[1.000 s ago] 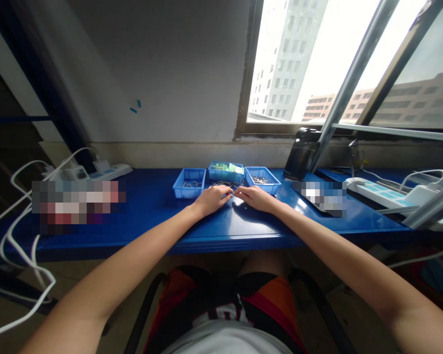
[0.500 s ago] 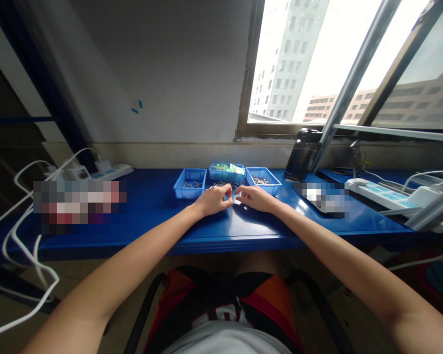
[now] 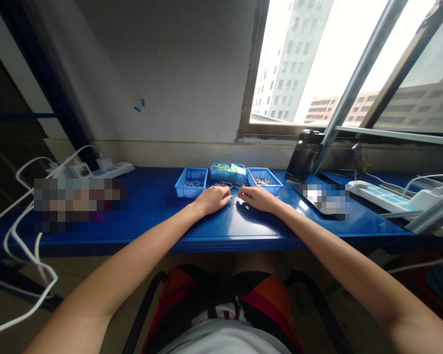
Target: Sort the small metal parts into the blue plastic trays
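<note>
My left hand (image 3: 211,200) is low over the desk, its thumb and fingertips closed in a pinch. Facing it, my right hand (image 3: 259,198) pinches in the same way. A thin, light metal piece (image 3: 235,195), perhaps a screw, spans the small gap between both sets of fingertips; its exact kind is too small to make out. Just beyond my hands lies a loose pile of small screw-like metal pieces (image 3: 227,185), partly hidden by my fingers. More of them sit in the left blue bin (image 3: 185,190) and the right blue bin (image 3: 273,188).
A third blue bin (image 3: 221,175) at the back holds a shiny green packet (image 3: 231,168). Right of the bins are a dark bottle (image 3: 303,157), a blurred-out phone-like item (image 3: 334,214) and a power strip (image 3: 376,195). White cables (image 3: 25,250) hang at the left.
My fingertips have closed from a looser curl into pinches, and the thin metal piece now shows between them. The whole view has shifted slightly; the bins stay in place.
</note>
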Motion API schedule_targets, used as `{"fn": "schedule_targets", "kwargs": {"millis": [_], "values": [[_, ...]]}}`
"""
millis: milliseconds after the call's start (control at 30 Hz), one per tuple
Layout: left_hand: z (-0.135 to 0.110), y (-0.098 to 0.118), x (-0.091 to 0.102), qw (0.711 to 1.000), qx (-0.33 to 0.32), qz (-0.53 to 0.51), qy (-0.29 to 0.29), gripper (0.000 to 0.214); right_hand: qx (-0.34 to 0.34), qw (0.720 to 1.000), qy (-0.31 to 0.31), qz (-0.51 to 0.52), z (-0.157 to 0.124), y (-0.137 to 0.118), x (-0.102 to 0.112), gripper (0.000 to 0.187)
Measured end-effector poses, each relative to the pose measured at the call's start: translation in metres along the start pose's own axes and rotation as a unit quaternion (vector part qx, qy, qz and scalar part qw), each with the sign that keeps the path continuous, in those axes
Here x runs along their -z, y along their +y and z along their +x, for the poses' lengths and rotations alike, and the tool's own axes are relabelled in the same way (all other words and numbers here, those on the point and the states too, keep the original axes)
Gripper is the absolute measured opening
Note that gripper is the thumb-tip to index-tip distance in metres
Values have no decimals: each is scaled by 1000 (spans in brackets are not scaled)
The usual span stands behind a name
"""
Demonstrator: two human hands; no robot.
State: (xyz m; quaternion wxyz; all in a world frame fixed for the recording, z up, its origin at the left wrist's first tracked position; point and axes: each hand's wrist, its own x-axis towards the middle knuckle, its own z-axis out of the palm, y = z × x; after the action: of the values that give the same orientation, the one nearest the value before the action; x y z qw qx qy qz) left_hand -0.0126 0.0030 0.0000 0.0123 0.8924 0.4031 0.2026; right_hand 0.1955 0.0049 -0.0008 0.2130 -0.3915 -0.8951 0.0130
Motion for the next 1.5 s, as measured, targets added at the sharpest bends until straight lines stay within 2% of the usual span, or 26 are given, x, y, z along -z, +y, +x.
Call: {"fn": "schedule_targets", "kwargs": {"millis": [300,433,667,767,933,1033,1233,1500], "values": [[-1,1,2,999,-4,-27,29,17,-35,999,11,-5,0,1,1,24],[1,3,3,996,-20,-77,50,20,-23,1000,-6,13,-1,1,0,28],[-2,8,6,988,-78,-129,28,37,-34,999,-12,-2,-1,3,-3,29],[-3,10,7,991,-77,-112,14,40,-35,999,-14,-10,-1,3,-3,28],[0,7,5,998,-33,-46,30,27,-37,999,-9,-22,0,2,-1,26],[1,2,2,1000,-18,-20,11,21,-45,998,18,-25,0,2,0,24],[-1,2,1,1000,-9,17,-14,20,0,999,50,-3,-1,-3,0,26],[0,2,-1,999,-22,27,-34,22,40,998,32,40,-5,-11,4,27]]}}
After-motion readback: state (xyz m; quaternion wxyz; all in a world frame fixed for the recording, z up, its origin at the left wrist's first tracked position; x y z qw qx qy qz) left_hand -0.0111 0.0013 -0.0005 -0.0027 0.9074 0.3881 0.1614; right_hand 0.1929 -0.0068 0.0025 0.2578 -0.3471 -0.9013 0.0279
